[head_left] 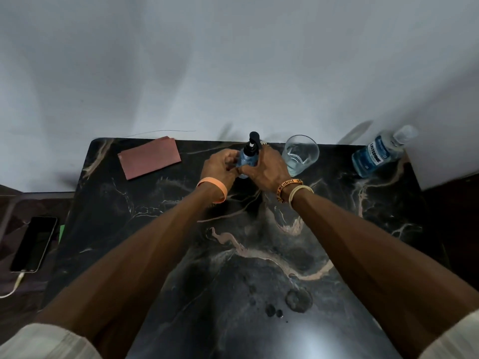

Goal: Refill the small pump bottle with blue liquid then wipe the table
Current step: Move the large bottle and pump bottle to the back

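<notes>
both hands, left (pixel 220 165) and right (pixel 270 168), grip the pump bottle (pixel 247 158) over the table (pixel 155 216); the far-right bottle (pixel 375 158) reads "listerine".

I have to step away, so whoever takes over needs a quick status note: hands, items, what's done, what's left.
Left hand and right hand: both hold the small pump bottle upright at the table's far edge.
The bottle shows blue liquid, pump top on.
Listerine bottle far right, glass beside the right hand, pink cloth far left.
Wet drops near the front edge; wiping remains.
</notes>
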`<state>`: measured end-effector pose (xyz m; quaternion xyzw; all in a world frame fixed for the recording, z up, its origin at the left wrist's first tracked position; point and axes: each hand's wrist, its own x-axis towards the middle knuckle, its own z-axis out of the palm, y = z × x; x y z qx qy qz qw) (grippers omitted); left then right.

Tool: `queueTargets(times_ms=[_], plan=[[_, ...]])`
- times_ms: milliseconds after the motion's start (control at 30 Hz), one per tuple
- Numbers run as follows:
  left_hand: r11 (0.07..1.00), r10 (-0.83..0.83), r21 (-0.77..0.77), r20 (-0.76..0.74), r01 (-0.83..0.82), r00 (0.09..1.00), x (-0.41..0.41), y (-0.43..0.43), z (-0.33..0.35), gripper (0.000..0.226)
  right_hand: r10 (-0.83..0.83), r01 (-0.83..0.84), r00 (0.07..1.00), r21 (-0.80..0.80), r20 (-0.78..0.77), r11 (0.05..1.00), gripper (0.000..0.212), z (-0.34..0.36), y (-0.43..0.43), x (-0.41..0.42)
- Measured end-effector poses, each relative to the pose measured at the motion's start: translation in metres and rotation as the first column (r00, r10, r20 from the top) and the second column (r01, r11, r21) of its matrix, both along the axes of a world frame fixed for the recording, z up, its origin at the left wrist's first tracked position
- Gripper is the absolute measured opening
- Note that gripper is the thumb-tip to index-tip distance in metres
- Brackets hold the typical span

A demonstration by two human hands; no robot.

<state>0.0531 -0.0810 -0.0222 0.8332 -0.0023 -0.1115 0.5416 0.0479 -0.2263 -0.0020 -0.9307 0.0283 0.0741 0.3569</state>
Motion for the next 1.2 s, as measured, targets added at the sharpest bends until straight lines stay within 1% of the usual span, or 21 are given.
queueTargets(times_ms=[100, 233, 433, 600, 667, 733, 800, 833, 867, 900, 967, 1000, 1033, 1100, 1200], plan=[[0.999, 0.045, -0.01, 0.013, -0.045, 0.999, 0.015, 0.001, -0.004, 0.035, -0.012, 0.012, 1.0, 0.016, 0.007, 1.0, 0.038, -0.003, 0.006, 0.02], [0.998, 0.061, 0.021, 0.025, -0.061, 0.998, 0.028, 0.003, -0.012, 0.036, 0.005, -0.005, 1.0, -0.007, 0.019, 1.0, 0.042, -0.007, 0.01, 0.033], [0.996, 0.086, -0.013, -0.013, -0.086, 0.996, 0.031, 0.005, -0.025, 0.037, 0.021, -0.021, 1.0, 0.001, 0.01, 1.0, 0.038, -0.016, 0.012, 0.034], [0.994, 0.104, -0.035, -0.025, -0.105, 0.994, 0.028, 0.004, -0.026, 0.039, -0.008, 0.008, 1.0, 0.013, -0.004, 1.0, 0.038, -0.015, 0.015, 0.032], [0.996, 0.089, -0.024, -0.013, -0.089, 0.996, 0.025, 0.003, -0.026, 0.041, -0.01, 0.01, 1.0, 0.01, -0.017, 1.0, 0.042, -0.014, 0.016, 0.031], [0.995, 0.099, 0.007, -0.01, -0.099, 0.995, 0.02, 0.005, -0.026, 0.045, -0.003, 0.003, 1.0, -0.009, -0.026, 1.0, 0.051, -0.013, 0.016, 0.029], [0.989, 0.135, 0.065, 0.018, -0.136, 0.991, 0.015, 0.015, -0.026, 0.047, -0.027, 0.026, 0.998, -0.026, -0.053, 0.999, 0.072, -0.012, 0.016, 0.024], [0.981, 0.158, 0.103, 0.044, -0.162, 0.986, 0.013, 0.022, -0.025, 0.046, -0.077, 0.075, 0.995, -0.023, -0.061, 0.997, 0.083, -0.011, 0.016, 0.02], [0.97, 0.187, 0.14, 0.078, -0.197, 0.979, 0.01, 0.032, -0.024, 0.044, -0.138, 0.138, 0.989, -0.01, -0.05, 0.99, 0.088, -0.011, 0.016, 0.013], [0.956, 0.225, 0.172, 0.098, -0.239, 0.969, 0.009, 0.044, -0.022, 0.042, -0.195, 0.196, 0.98, 0.011, -0.023, 0.981, 0.087, -0.01, 0.017, 0.006], [0.91, 0.319, 0.243, 0.106, -0.336, 0.942, 0.005, 0.073, -0.025, 0.042, -0.283, 0.281, 0.959, 0.069, 0.023, 0.957, 0.078, -0.012, 0.018, -0.013], [0.872, 0.352, 0.323, 0.109, -0.368, 0.93, 0.007, 0.089, -0.025, 0.044, -0.307, 0.303, 0.951, 0.095, 0.036, 0.948, 0.073, -0.012, 0.018, -0.021], [0.823, 0.359, 0.434, 0.101, -0.366, 0.928, 0.008, 0.107, -0.029, 0.046, -0.315, 0.31, 0.949, 0.109, 0.034, 0.945, 0.07, -0.014, 0.018, -0.031], [0.722, 0.35, 0.608, 0.088, -0.329, 0.933, 0.015, 0.139, -0.034, 0.047, -0.302, 0.297, 0.953, 0.12, 0.033, 0.947, 0.066, -0.018, 0.02, -0.046], [0.623, 0.284, 0.742, 0.079, -0.246, 0.956, 0.015, 0.161, -0.041, 0.045, -0.275, 0.27, 0.961, 0.119, 0.027, 0.955, 0.061, -0.024, 0.025, -0.066]])
